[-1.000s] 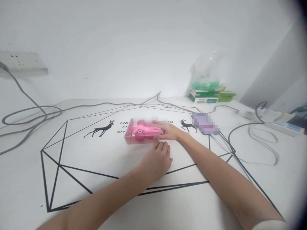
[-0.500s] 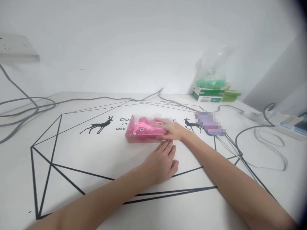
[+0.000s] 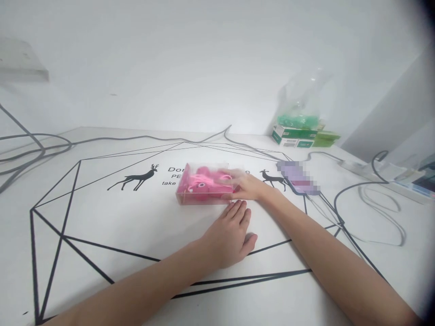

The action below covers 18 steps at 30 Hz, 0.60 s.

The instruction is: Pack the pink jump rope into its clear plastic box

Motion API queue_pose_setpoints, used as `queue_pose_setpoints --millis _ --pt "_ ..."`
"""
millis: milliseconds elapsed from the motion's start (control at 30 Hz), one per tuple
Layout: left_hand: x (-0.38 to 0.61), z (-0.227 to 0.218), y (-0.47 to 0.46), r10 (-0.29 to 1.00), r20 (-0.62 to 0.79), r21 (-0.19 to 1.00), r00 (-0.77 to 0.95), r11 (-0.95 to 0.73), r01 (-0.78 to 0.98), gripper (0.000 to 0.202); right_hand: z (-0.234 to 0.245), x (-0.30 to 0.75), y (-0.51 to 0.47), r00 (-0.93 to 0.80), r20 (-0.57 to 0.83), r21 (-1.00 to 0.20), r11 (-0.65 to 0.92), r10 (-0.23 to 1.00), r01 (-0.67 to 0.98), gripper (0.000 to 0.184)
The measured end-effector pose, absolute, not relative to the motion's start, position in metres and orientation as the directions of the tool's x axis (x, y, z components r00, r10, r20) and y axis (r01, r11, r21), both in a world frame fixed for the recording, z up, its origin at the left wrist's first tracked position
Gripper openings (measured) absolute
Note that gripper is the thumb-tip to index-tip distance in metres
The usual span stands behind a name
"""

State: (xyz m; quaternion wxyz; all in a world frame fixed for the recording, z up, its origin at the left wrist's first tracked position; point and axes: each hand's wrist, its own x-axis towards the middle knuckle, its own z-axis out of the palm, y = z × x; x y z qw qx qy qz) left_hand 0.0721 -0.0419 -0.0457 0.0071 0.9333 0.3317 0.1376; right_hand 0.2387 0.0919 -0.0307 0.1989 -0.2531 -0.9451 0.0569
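A clear plastic box with pink sides [image 3: 181, 198] lies on the table near the middle of the view. Inside it shows a bright pink item [image 3: 207, 181] with a cord and a round eye-like mark; its exact kind I cannot make out. My right hand [image 3: 244, 183] is at the box's right end, thumb on the near side and fingers toward the far side. Whether the fingertips are inside or outside the plastic is unclear. Just in front of the box, my left hand [image 3: 231, 235] lies palm down on the table, fingers stretched out and thumb apart, holding nothing.
Right of the box lies a blurred purple phone-like object [image 3: 297, 176]. Small green-and-white boxes [image 3: 294, 133] and a clear bag with green contents [image 3: 299, 120] stand at the back wall. Grey cables [image 3: 142, 137] cross the back; a power strip [image 3: 401, 181] sits far right.
The view has shifted slightly. My left hand has slid a little down and right, its fingers slightly further from the box. My right hand stays at the box's right end.
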Motion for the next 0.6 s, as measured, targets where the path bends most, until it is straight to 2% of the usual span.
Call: queue_pose_setpoints --millis 133,333,533,600 --pt "0.072 -0.044 -0.042 0.625 0.234 0.115 0.744 -0.778 0.618 0.058 -0.023 0.238 0.085 -0.783 0.339 -0.195 0.853 0.522 0.484 0.035" --pt "0.071 -0.044 -0.042 0.631 0.24 0.112 0.738 -0.773 0.624 0.058 -0.02 0.239 0.081 -0.755 0.348 -0.137 0.826 0.556 0.546 0.042" --pt "0.071 -0.046 -0.042 0.617 0.272 0.116 0.739 -0.783 0.611 0.058 -0.021 0.252 0.078 -0.727 0.429 -0.135 0.834 0.536 0.535 0.041" --pt "0.071 -0.046 -0.042 0.61 0.281 0.112 0.74 -0.787 0.606 0.058 -0.021 0.254 0.078 -0.728 0.421 -0.14 0.832 0.541 0.537 0.049"
